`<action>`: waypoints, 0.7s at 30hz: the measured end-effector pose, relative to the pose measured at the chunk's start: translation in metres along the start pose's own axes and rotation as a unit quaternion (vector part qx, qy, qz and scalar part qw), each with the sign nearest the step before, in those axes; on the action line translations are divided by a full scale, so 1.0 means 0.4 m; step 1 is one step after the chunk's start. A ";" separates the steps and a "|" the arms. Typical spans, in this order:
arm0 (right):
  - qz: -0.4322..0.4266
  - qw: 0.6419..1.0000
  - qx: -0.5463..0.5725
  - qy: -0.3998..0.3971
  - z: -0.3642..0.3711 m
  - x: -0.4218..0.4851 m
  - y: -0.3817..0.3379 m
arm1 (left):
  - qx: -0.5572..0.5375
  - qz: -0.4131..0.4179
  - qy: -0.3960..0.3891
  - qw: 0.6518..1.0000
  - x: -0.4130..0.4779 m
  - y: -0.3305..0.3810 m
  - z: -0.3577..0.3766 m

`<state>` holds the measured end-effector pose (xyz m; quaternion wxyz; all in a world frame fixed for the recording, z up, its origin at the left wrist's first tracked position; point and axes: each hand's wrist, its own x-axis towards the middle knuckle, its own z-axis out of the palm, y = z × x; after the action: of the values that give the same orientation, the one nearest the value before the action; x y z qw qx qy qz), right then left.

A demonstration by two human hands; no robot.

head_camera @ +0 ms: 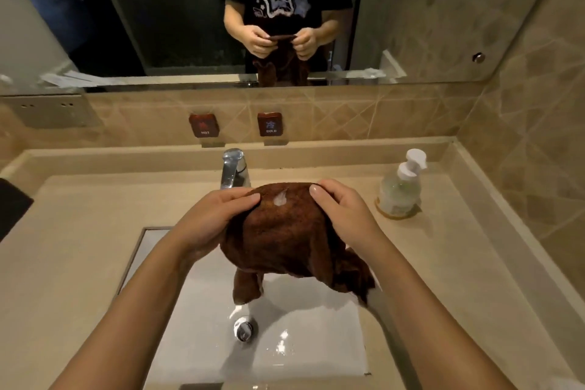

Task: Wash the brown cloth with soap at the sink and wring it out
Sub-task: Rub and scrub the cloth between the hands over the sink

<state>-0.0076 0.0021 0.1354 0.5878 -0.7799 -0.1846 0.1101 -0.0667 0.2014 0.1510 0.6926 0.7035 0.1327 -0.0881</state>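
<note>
Closest to the camera is the white sink (196, 342), wet at the bottom, with a chrome drain (243, 329) a bit left of centre and a few shiny water patches beside it. Both forearms come in from the bottom corners and meet above the basin.

The cloth (285, 241) is up in the air over the sink, bunched between the two hands – its loose ends hang down toward the drain without touching it. The left hand (209, 225) grips the cloth's left side, thumb lying across the top and the other fingers curled underneath. The right hand (345, 215) does the same on the right side, thumb on top, fingers wrapped under the fabric. Right between the two thumbs sits a small white blob of soap (280, 199) on the top of the cloth.

Just behind the cloth is the chrome tap (232, 168), no water visible coming out. Off to the right on the beige counter (79, 231) stands a clear pump bottle (400, 190) with a white top, well apart from the hands.

Further back on the tiled wall are two small dark plaques – hot (204, 125) on the left, cold (270, 124) on the right. Above them the mirror (158, 9) shows the person in a dark star-print tee, holding the cloth.
</note>
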 end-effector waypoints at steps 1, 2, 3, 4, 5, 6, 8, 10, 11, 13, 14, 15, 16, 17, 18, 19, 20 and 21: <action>-0.003 1.000 -0.003 -0.001 0.015 0.004 -0.010 | 0.042 0.009 0.015 0.999 -0.010 0.001 -0.022; -0.006 1.000 -0.005 -0.002 0.029 0.007 -0.021 | 0.084 0.023 0.027 0.996 -0.019 0.000 -0.043; -0.007 1.000 -0.005 -0.005 0.043 0.009 -0.031 | 0.121 0.037 0.035 0.991 -0.031 0.002 -0.061; -0.007 1.000 -0.001 -0.007 0.056 0.010 -0.042 | 0.147 0.052 0.038 0.987 -0.042 0.003 -0.076; -0.006 1.000 0.006 -0.006 0.069 0.009 -0.052 | 0.162 0.065 0.037 0.984 -0.052 0.004 -0.090; -0.006 1.000 0.015 -0.003 0.082 0.009 -0.063 | 0.170 0.079 0.032 0.982 -0.061 0.003 -0.100; -0.015 0.999 0.030 0.009 0.109 0.010 -0.080 | 0.154 0.098 0.020 0.983 -0.077 0.001 -0.115; -0.032 0.999 0.028 0.015 0.145 0.010 -0.104 | 0.074 0.107 0.028 0.991 -0.089 -0.002 -0.120; -0.041 0.999 0.024 0.014 0.166 0.010 -0.115 | 0.023 0.109 0.044 0.993 -0.093 -0.002 -0.121; -0.050 0.998 0.021 0.011 0.211 0.007 -0.137 | -0.060 0.115 0.070 0.989 -0.102 -0.001 -0.121; -0.048 0.999 0.023 0.010 0.231 0.007 -0.142 | -0.091 0.120 0.074 0.986 -0.108 -0.001 -0.119; -0.046 0.999 0.027 0.009 0.249 0.006 -0.146 | -0.116 0.124 0.074 0.983 -0.115 -0.003 -0.118; -0.044 0.999 0.031 0.009 0.264 0.004 -0.147 | -0.140 0.125 0.073 0.980 -0.121 -0.004 -0.118; -0.040 0.999 0.034 0.009 0.278 0.002 -0.145 | -0.157 0.121 0.078 0.977 -0.126 -0.006 -0.117; -0.040 0.999 0.034 0.011 0.294 -0.002 -0.145 | -0.170 0.112 0.086 0.975 -0.130 -0.007 -0.115; -0.048 0.998 0.029 0.015 0.310 -0.009 -0.149 | -0.167 0.104 0.101 0.975 -0.131 -0.010 -0.110; -0.065 0.998 0.016 0.020 0.328 -0.018 -0.157 | -0.148 0.102 0.117 0.977 -0.131 -0.012 -0.102; -0.083 0.996 -0.005 0.026 0.345 -0.025 -0.166 | -0.122 0.105 0.133 0.978 -0.129 -0.017 -0.094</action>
<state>-0.0810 0.1346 0.1591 0.5958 -0.7672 -0.2341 0.0400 -0.1203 0.2354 0.1612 0.7545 0.6295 0.1586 0.0964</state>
